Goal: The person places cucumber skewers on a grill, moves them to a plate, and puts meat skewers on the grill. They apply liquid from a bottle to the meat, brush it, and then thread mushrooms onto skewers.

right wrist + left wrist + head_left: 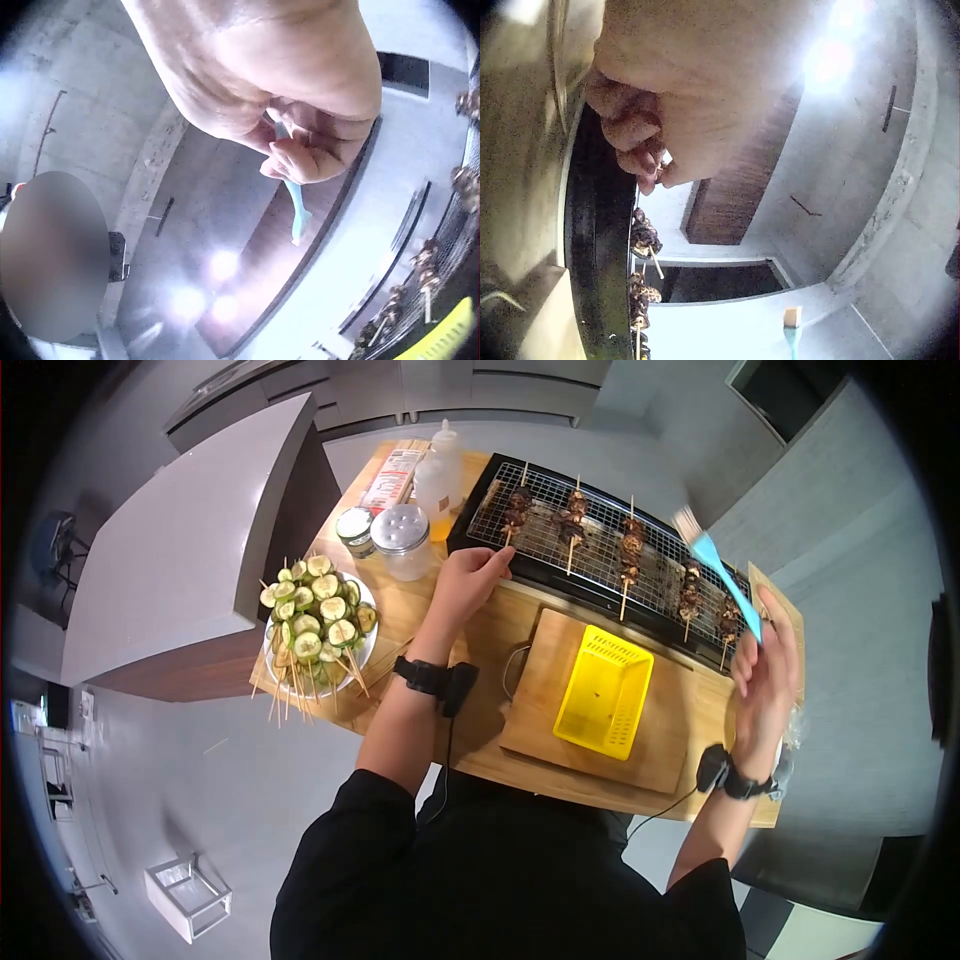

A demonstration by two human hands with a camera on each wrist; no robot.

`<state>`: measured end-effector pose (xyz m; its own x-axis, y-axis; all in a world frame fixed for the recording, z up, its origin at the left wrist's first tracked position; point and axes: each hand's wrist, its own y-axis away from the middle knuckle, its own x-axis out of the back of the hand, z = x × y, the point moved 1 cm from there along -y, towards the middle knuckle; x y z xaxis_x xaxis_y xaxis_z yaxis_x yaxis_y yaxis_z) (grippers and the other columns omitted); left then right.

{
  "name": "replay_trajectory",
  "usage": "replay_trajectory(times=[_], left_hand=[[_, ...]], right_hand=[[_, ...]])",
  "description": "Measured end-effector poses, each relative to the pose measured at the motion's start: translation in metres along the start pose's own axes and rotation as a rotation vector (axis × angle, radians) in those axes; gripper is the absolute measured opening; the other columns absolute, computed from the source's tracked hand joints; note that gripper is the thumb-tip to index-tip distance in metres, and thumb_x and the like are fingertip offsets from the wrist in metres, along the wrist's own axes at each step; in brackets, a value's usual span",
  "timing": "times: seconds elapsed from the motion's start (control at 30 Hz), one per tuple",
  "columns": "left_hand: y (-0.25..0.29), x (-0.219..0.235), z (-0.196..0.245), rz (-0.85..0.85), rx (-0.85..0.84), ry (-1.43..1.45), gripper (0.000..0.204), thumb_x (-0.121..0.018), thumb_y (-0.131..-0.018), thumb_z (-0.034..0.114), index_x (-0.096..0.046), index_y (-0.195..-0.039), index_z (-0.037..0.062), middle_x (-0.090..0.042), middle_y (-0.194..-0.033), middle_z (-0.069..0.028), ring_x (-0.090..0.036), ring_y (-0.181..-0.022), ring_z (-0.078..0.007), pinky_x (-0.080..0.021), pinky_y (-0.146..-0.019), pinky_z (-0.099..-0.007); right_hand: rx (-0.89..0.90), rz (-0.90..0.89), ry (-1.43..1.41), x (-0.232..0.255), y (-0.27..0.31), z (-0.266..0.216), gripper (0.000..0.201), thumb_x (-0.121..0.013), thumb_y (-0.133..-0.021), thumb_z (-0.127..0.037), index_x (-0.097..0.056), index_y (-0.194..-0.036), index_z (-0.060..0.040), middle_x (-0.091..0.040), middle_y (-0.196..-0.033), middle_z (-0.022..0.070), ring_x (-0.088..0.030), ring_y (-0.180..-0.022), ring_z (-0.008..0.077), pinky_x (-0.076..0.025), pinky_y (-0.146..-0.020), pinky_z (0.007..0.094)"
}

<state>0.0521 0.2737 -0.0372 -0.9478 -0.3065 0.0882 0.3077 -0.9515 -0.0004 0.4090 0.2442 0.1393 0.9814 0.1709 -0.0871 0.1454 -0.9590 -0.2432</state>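
Blue brush (722, 568): gripped, right fingers (300, 161) curled | meat skewer (515, 517): pinched in left fingers (630, 131) | white plate (371, 645): held vegetable skewers (308, 625) | bottle (433, 488): held orange liquid (440, 530)

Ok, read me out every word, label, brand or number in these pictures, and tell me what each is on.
No text can be read for certain.
Red-and-white packet: reddish markings, too small and blurred to read.
Blue brush: no lettering I can make out.
Yellow basket: none I can make out.
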Motion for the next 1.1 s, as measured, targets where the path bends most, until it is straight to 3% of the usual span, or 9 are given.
replay_trajectory(times=[0.1, 0.2, 0.3, 0.43, 0.53, 0.87, 1.1], left_hand=[[-0.003, -0.002, -0.004, -0.014, 0.006, 0.108, 0.044, -0.068, -0.099, 0.038, -0.068, -0.074, 0.0013, -0.054, -0.057, 0.0034, -0.049, -0.052, -0.0045, -0.036, -0.049, -0.024], [-0.002, -0.006, -0.004, -0.008, -0.001, 0.127, 0.043, -0.068, -0.1, 0.036, -0.067, -0.074, 0.0018, -0.054, -0.059, 0.0035, -0.048, -0.054, -0.0042, -0.036, -0.05, -0.0236], [-0.002, -0.009, -0.008, -0.002, -0.025, 0.135, 0.042, -0.067, -0.1, 0.035, -0.067, -0.074, 0.0018, -0.054, -0.06, 0.0034, -0.048, -0.055, -0.0042, -0.036, -0.051, -0.0233], [-0.007, -0.011, -0.015, -0.001, -0.03, 0.201, 0.042, -0.067, -0.1, 0.034, -0.066, -0.073, 0.0015, -0.055, -0.06, 0.0032, -0.049, -0.056, -0.0043, -0.036, -0.053, -0.0236], [-0.007, -0.012, -0.014, -0.02, -0.025, 0.195, 0.041, -0.066, -0.102, 0.036, -0.064, -0.074, 0.0066, -0.051, -0.063, 0.0071, -0.043, -0.057, -0.0014, -0.032, -0.053, -0.0215], [-0.004, -0.012, -0.012, -0.014, -0.011, 0.221, 0.043, -0.066, -0.101, 0.037, -0.064, -0.071, 0.0069, -0.053, -0.063, 0.0067, -0.045, -0.057, -0.0016, -0.032, -0.052, -0.0211], [-0.004, -0.012, -0.011, -0.014, 0.0, 0.226, 0.043, -0.066, -0.101, 0.037, -0.064, -0.071, 0.0071, -0.054, -0.063, 0.006, -0.046, -0.057, -0.0019, -0.033, -0.052, -0.0211]], right_hand=[[0.049, -0.156, 0.088, -0.032, -0.042, 0.007, 0.033, -0.052, -0.108, -0.02, -0.065, -0.13, 0.0003, -0.055, -0.077, -0.0016, -0.046, -0.062, 0.0044, -0.033, -0.052, 0.0193], [-0.03, -0.233, 0.084, -0.067, -0.075, 0.02, 0.029, -0.059, -0.106, -0.022, -0.07, -0.122, 0.0005, -0.072, -0.087, 0.0055, -0.064, -0.074, 0.0084, -0.046, -0.06, 0.0205], [0.017, -0.338, 0.127, -0.093, -0.101, 0.044, 0.021, -0.066, -0.102, -0.013, -0.071, -0.117, 0.0012, -0.076, -0.095, 0.0102, -0.071, -0.084, 0.0128, -0.057, -0.072, 0.0253], [0.039, -0.528, 0.273, -0.117, -0.123, 0.076, 0.018, -0.067, -0.101, -0.01, -0.073, -0.116, -0.0008, -0.076, -0.092, 0.0084, -0.071, -0.081, 0.0114, -0.057, -0.072, 0.0244], [0.068, -0.562, 0.308, -0.127, -0.127, 0.082, 0.019, -0.066, -0.102, -0.011, -0.072, -0.117, -0.0003, -0.076, -0.092, 0.0082, -0.071, -0.082, 0.0104, -0.057, -0.072, 0.024], [0.082, -0.55, 0.481, -0.131, -0.128, 0.086, 0.02, -0.065, -0.103, -0.013, -0.072, -0.117, -0.0012, -0.078, -0.093, 0.0071, -0.07, -0.081, 0.0083, -0.055, -0.071, 0.0229], [0.211, -0.549, 0.513, -0.132, -0.127, 0.087, 0.02, -0.066, -0.102, -0.014, -0.072, -0.116, -0.0006, -0.078, -0.092, 0.0076, -0.071, -0.078, 0.0093, -0.056, -0.071, 0.023]])
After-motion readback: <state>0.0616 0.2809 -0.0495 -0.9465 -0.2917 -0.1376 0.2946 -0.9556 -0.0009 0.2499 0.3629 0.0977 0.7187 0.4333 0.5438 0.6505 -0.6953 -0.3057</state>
